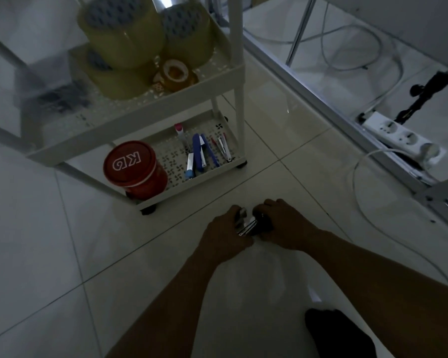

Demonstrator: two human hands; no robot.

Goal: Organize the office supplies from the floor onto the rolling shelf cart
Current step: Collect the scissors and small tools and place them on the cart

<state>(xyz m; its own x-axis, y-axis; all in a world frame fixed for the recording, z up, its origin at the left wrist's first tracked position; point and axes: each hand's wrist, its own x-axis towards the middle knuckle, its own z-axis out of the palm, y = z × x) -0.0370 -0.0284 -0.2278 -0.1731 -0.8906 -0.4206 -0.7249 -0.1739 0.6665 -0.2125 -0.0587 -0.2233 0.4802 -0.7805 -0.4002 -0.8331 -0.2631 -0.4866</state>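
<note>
Low over the tiled floor (pixel 62 228), just in front of the rolling shelf cart (pixel 145 117): left hand (pixel 225 233) and right hand (pixel 282 226), brought close together, both curled around a small bundle of metal and dark office items (pixel 248 224); exact kind of item not discernible in the dim light. Left fingers (pixel 237 211) wrapped over the silvery end, right fingers (pixel 265 206) closed over the dark end; bundle held between the two hands, contact with the floor not determinable. On the cart's bottom shelf (pixel 171 157): red round tin (pixel 135 167) with a white logo on its lid, standing at the near left corner; beside it to the right, lying flat in a loose row, a white tube with blue cap (pixel 189 165), a blue stapler-like tool (pixel 198 153), blue pens (pixel 210 151), a red-tipped pen (pixel 214 143), a silver nail clipper (pixel 224 149), and a pink-capped white tube (pixel 180 133) further back. On the middle shelf (pixel 130 104): three large rolls of brown packing tape (pixel 122 34), stacked and touching; small roll of clear tape (pixel 175 72) just beside them; dark blurred pile (pixel 60 98) at the left. At the right, under a white metal frame (pixel 321 96): white power strip (pixel 401 136), white cables (pixel 360 202) trailing over the floor. Near bottom right, a dark sock-clad foot (pixel 339 332).
</note>
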